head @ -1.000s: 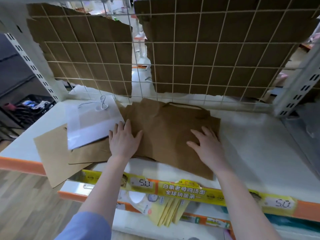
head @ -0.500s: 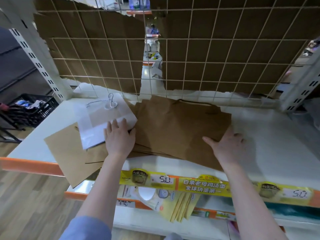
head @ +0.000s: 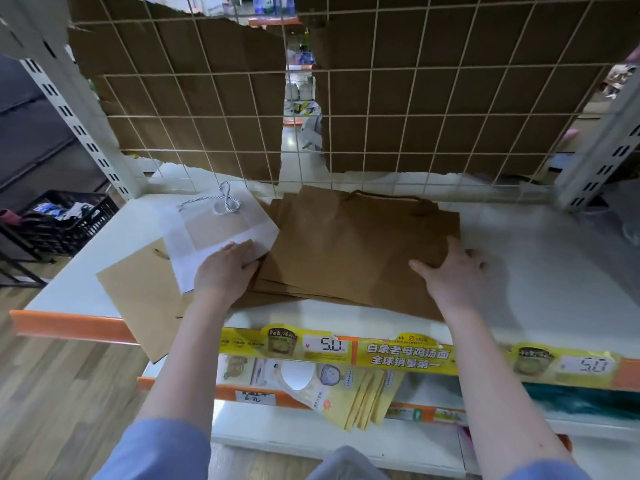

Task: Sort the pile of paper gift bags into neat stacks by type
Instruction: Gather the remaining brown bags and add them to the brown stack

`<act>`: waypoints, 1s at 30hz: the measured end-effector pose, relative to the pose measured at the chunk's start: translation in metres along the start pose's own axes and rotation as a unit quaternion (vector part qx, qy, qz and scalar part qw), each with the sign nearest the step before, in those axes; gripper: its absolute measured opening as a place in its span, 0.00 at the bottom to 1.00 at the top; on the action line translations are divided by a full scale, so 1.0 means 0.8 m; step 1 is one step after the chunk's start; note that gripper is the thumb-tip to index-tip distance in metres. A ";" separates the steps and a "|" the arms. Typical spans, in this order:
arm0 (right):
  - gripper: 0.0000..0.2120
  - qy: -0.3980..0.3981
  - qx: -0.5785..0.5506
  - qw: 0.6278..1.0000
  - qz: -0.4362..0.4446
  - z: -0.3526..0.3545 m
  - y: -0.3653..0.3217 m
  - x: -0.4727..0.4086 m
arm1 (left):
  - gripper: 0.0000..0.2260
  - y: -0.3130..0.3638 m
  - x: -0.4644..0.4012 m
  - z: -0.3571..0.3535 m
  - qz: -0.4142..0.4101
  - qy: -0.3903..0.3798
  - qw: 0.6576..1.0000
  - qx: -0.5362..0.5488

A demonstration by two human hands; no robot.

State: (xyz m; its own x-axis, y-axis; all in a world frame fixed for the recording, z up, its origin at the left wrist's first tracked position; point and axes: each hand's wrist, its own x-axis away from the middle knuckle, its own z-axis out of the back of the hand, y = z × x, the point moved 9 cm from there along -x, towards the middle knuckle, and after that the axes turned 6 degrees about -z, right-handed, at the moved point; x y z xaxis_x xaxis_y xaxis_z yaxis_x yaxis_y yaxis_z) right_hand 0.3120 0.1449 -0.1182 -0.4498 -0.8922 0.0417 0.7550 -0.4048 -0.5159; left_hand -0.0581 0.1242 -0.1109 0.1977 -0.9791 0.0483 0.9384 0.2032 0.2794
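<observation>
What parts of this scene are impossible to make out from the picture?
- Head view: how many brown bags are stacked; the top one covers the rest.
- Tan bag: partly under the white bag and left hand.
- Right hand fingertips: hidden at the stack's edge.
- Lower-shelf label: too small to read.
</observation>
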 end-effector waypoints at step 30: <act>0.37 -0.004 -0.041 0.999 0.008 0.026 0.022 -0.016 | 0.12 0.131 0.091 0.017 -0.219 0.210 0.949 0.083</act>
State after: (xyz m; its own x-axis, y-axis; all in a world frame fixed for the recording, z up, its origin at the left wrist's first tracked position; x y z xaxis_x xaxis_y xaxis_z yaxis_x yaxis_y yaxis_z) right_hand 0.3412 0.1453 -0.1100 -0.4329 -0.9006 0.0395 0.7203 -0.3719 -0.5855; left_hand 0.0507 0.0745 -0.0653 -0.0739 -0.8720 -0.4839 0.9057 -0.2618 0.3334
